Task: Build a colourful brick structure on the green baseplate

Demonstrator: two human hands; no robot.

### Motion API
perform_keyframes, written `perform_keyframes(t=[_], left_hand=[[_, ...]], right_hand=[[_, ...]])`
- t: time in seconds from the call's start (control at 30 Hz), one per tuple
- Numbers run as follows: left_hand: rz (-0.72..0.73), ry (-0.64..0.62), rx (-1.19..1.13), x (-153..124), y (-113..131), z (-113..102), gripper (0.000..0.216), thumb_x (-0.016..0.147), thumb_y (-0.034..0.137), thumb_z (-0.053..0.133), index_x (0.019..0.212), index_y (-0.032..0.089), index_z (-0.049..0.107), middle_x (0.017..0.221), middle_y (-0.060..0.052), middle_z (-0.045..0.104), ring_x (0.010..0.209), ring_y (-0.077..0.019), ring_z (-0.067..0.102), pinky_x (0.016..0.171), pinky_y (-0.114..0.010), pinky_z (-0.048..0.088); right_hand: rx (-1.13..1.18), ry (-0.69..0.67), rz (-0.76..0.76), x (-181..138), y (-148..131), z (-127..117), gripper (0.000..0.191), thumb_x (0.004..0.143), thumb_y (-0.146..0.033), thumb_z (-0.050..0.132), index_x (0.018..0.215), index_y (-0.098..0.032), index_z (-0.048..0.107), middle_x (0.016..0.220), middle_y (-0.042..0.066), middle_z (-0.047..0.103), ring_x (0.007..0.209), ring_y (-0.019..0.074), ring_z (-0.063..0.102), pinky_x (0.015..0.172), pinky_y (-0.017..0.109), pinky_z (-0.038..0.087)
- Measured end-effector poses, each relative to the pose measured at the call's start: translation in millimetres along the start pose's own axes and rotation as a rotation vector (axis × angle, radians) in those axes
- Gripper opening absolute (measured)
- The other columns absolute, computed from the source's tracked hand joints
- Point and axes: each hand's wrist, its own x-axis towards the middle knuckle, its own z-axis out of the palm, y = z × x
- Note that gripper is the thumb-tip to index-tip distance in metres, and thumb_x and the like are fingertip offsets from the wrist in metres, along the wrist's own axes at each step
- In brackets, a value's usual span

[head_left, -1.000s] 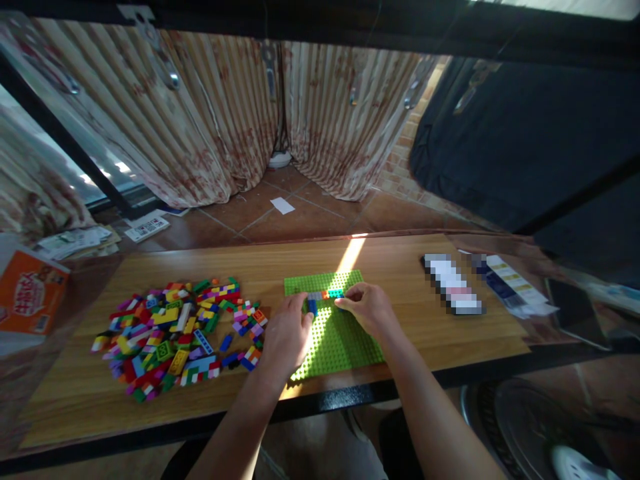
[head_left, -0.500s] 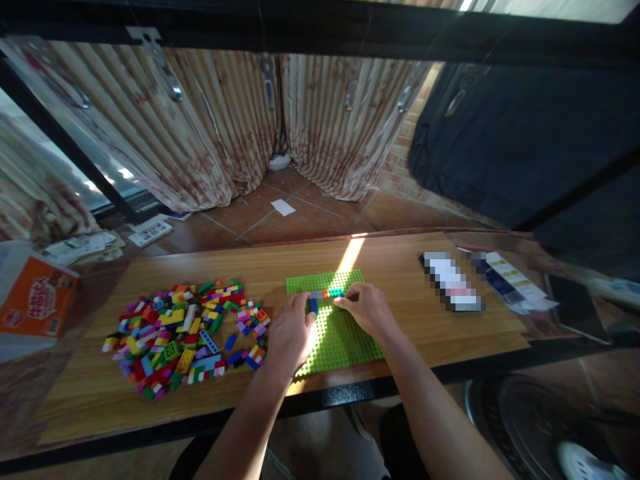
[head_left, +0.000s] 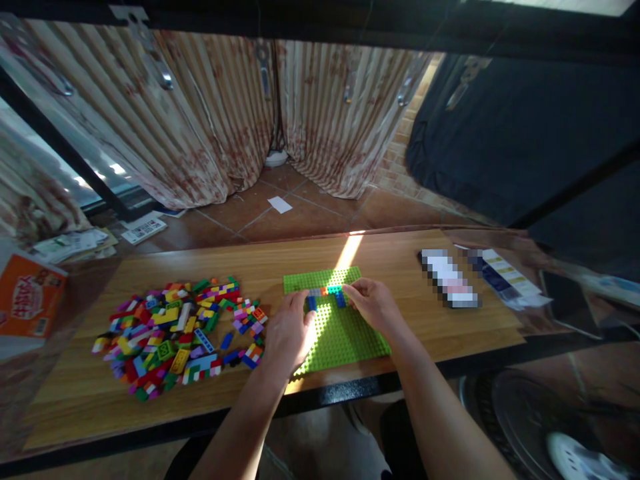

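Note:
A green studded baseplate (head_left: 330, 343) lies on the table between my hands, with a row of grey, orange and teal bricks (head_left: 334, 291) near its far side. Below the row's left end is a blue brick (head_left: 312, 304), and a second blue brick (head_left: 341, 299) sits below its right end. My left hand (head_left: 287, 330) rests at the plate's left edge, thumb and index finger apart beside the left blue brick. Curled together, the fingers of my right hand (head_left: 371, 301) are at the right side of the second blue brick; what is between the fingertips is hidden.
Left of the plate spreads a pile of mixed coloured bricks (head_left: 165, 333) on the wooden table (head_left: 400, 260). A phone with a blurred screen (head_left: 449, 279) lies to the right, with papers (head_left: 510, 273) beyond it. An orange and white box (head_left: 30, 300) stands at far left.
My right hand has shifted slightly right, uncovering the blue brick under the row's right end. My left hand has stayed nearly in place. The whole view has shifted a little.

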Motion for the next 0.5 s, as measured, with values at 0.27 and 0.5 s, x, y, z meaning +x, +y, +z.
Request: perform_keyframes(t=[0.27,0.5], left_hand=[[0.042,0.057,0.022,-2.3,-0.7,-0.6,0.039,0.089,0.018,0.051,0.127,0.012,0.054,0.128,-0.014,0.06,0.115,-0.0241,0.058,0.1,-0.038,0.047],[0.229,0.101,0.298,-10.4,2.2,13.1,0.036,0.087,0.011,0.046,0.119,0.014,0.062,0.13,-0.011,0.061,0.112,-0.0237,0.058,0.098,-0.038,0.048]], right_hand=[[-0.137,0.106,-0.074,-4.8,-7.1,-1.3,0.033,0.083,-0.045,0.057,0.063,-0.019,0.063,0.061,0.003,0.064,0.055,0.0151,0.055,0.053,0.027,0.034],[-0.261,0.034,-0.117,-6.0,-6.0,-0.9,0.031,0.083,-0.043,0.058,0.064,-0.02,0.064,0.064,0.004,0.068,0.059,0.0163,0.059,0.056,0.028,0.035]])
